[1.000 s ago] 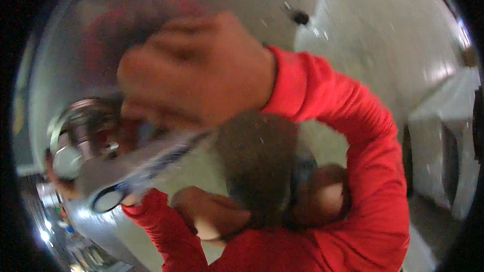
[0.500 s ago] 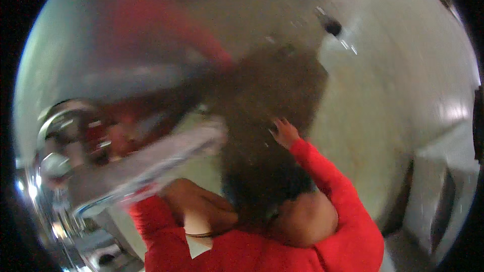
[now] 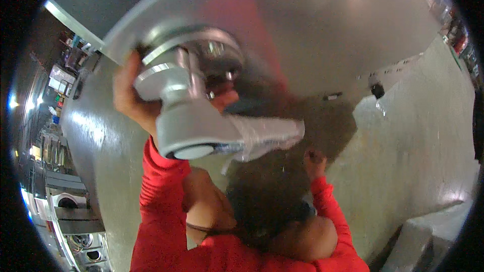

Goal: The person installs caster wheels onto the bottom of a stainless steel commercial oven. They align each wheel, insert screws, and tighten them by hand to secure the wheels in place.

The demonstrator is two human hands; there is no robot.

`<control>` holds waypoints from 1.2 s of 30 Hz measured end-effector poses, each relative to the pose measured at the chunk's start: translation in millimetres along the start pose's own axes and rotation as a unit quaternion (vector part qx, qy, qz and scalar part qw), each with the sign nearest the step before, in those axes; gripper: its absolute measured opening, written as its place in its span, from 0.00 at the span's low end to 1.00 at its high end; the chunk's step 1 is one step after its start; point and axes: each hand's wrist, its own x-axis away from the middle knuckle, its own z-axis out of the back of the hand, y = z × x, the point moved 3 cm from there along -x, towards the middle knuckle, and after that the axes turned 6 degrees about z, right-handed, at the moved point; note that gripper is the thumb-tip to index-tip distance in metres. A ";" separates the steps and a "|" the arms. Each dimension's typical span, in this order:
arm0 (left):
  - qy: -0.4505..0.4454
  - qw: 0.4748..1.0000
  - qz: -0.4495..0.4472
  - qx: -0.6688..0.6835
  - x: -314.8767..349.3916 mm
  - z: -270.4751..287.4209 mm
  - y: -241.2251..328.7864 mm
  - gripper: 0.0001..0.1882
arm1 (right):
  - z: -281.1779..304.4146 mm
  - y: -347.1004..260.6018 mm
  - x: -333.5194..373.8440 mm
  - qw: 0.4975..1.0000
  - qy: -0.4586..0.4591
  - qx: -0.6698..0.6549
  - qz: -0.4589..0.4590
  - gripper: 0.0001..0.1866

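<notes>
My left hand (image 3: pixel 132 102) is wrapped round a silver metal hub (image 3: pixel 160 81) with a round flange (image 3: pixel 214 53). From this hub a thick grey lever-like arm (image 3: pixel 199 128) reaches right, and its far part (image 3: pixel 267 133) looks covered in clear plastic film. Behind the fitting rises a large, shiny, curved metal surface (image 3: pixel 327 30) with a blurred red reflection in it. How the hub joins that surface is partly hidden. Low on the right, my right hand (image 3: pixel 315 167) is apart from the fitting, above the floor. Blur and shadow hide its fingers.
A grey-green floor (image 3: pixel 373 171) carries my dark shadow. A small dark object (image 3: pixel 377 90) lies on it at the right. At the lower right stands a pale grey block-like thing (image 3: pixel 423 236). Metal machine parts (image 3: pixel 70 201) and other goods line the left edge.
The fitting appears farther right and higher, with its lever arm now pointing right. My left hand has come into clear view on the hub. My right hand appears lower and farther right.
</notes>
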 end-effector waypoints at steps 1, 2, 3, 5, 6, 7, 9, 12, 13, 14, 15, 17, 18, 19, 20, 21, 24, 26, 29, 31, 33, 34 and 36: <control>0.010 1.000 0.023 -0.002 -1.9 1.6 2.4 0.62 | 13.0 -24.0 -7.9 0.997 0.031 -0.067 -0.023 0.04; 0.003 1.000 0.024 -0.018 -3.9 1.8 5.5 0.62 | 25.9 -56.2 -16.6 0.983 0.056 -0.171 0.043 0.02; -0.002 0.999 0.024 -0.035 -6.4 3.0 7.0 0.63 | 39.0 -89.3 -23.2 0.972 0.071 -0.207 0.081 0.02; -0.006 0.998 0.014 -0.059 -12.0 5.3 7.8 0.62 | 61.3 -159.7 -35.8 0.954 0.088 -0.234 0.163 0.02; -0.007 1.000 0.013 -0.016 -13.1 7.0 8.3 0.62 | 68.5 -195.7 -42.3 0.954 0.099 -0.216 0.185 0.03; 0.001 0.998 0.014 -0.055 -13.8 8.4 7.5 0.62 | 72.0 -234.0 -46.6 0.937 0.072 -0.236 0.249 0.04; 0.008 0.999 0.020 -0.047 -13.3 9.3 6.1 0.62 | 73.4 -305.1 -53.2 0.913 0.026 -0.225 0.340 0.07; 0.017 0.999 0.028 -0.037 -13.1 10.3 4.8 0.61 | 60.3 -399.4 -58.1 0.854 -0.097 -0.173 0.481 0.06; 0.021 0.999 0.031 -0.033 -13.2 9.8 4.6 0.61 | 51.8 -423.3 -62.6 0.822 -0.112 -0.139 0.542 0.06; 0.026 0.999 0.035 -0.030 -13.9 9.9 4.3 0.61 | 44.0 -443.1 -68.1 0.783 -0.126 -0.109 0.600 0.07; 0.032 0.998 0.040 -0.023 -14.3 9.2 3.3 0.61 | 32.1 -456.0 -71.0 0.758 -0.129 -0.070 0.636 0.07; 0.050 0.997 0.056 -0.002 -13.7 8.4 0.7 0.61 | 9.3 -474.6 -76.9 0.739 -0.124 -0.098 0.655 0.08; 0.063 0.995 0.071 0.014 -12.5 8.0 -1.5 0.61 | 6.3 -480.1 -76.5 0.745 -0.131 -0.086 0.648 0.08; 0.087 0.988 0.107 0.064 -10.0 8.8 -4.9 0.61 | 1.9 -483.0 -76.7 0.749 -0.112 -0.078 0.648 0.09; 0.081 0.991 0.092 0.044 -7.7 8.2 -5.2 0.61 | 1.2 -484.3 -72.7 0.756 -0.103 -0.046 0.645 0.10; 0.071 0.994 0.074 0.031 -5.1 8.9 -4.5 0.61 | 1.2 -485.1 -69.8 0.763 -0.096 -0.028 0.639 0.11; 0.025 0.998 -0.021 -0.047 -0.8 11.1 -2.5 0.61 | 3.7 -483.1 -64.6 0.789 -0.087 0.004 0.609 0.12; -0.005 0.998 -0.041 -0.044 0.9 13.7 -1.0 0.61 | 4.9 -480.4 -65.8 0.799 -0.091 0.001 0.594 0.13; -0.017 0.998 -0.032 -0.046 1.0 14.0 1.3 0.61 | 4.6 -476.6 -71.0 0.792 -0.071 -0.016 0.606 0.13; -0.013 0.999 -0.013 -0.042 0.9 11.8 2.2 0.61 | 4.1 -474.8 -73.1 0.784 -0.066 -0.020 0.617 0.14; -0.013 0.999 -0.017 -0.037 -0.3 10.3 1.4 0.61 | 3.2 -474.6 -75.1 0.782 -0.074 -0.010 0.619 0.14; -0.010 0.999 -0.024 -0.035 -0.4 10.0 1.0 0.61 | 2.0 -475.0 -75.4 0.778 -0.078 -0.008 0.623 0.14; -0.003 1.000 -0.006 -0.018 0.2 10.6 -1.2 0.61 | 0.8 -476.3 -75.3 0.782 -0.086 -0.001 0.617 0.13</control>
